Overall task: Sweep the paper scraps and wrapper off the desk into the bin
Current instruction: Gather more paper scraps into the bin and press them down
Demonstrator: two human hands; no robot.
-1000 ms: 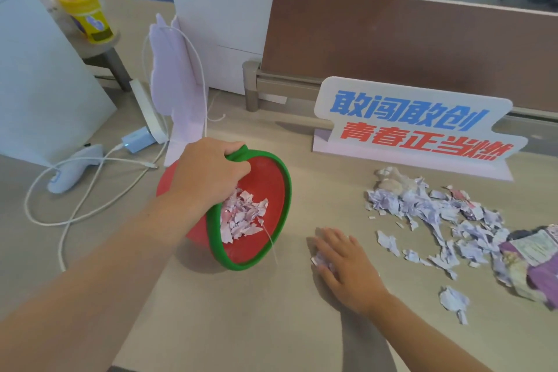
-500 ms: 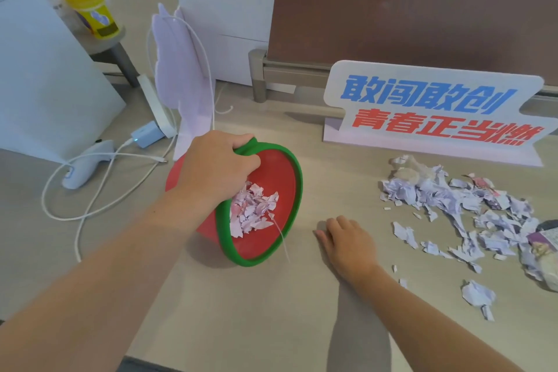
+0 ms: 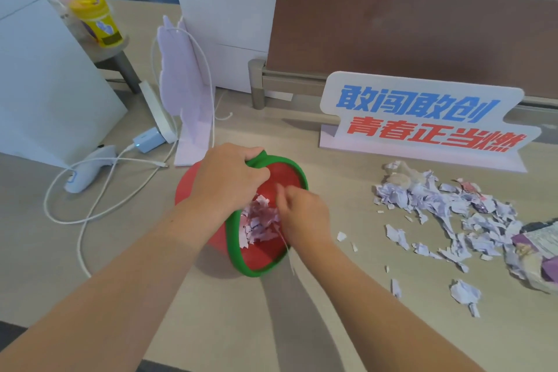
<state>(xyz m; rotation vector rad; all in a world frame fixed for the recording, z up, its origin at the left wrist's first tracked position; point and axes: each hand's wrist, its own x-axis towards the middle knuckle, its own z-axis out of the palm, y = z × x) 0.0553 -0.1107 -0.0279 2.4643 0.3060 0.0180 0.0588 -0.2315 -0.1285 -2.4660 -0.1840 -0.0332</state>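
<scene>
A red bin with a green rim lies tilted on the desk, its mouth facing right, with a heap of torn paper inside. My left hand grips the top of the rim. My right hand is at the bin's mouth, fingers loosely curled over the scraps; whether it holds any is hidden. A spread of pale paper scraps covers the desk to the right. A crumpled purple wrapper lies at the right edge.
A white sign with blue and red characters stands behind the scraps, before a brown divider. A white cable, charger and handheld device lie left. A white box and a yellow cup stand at the back.
My right hand has slid left across the desk from flat on the surface up into the bin's mouth. The left hand keeps its hold on the rim.
</scene>
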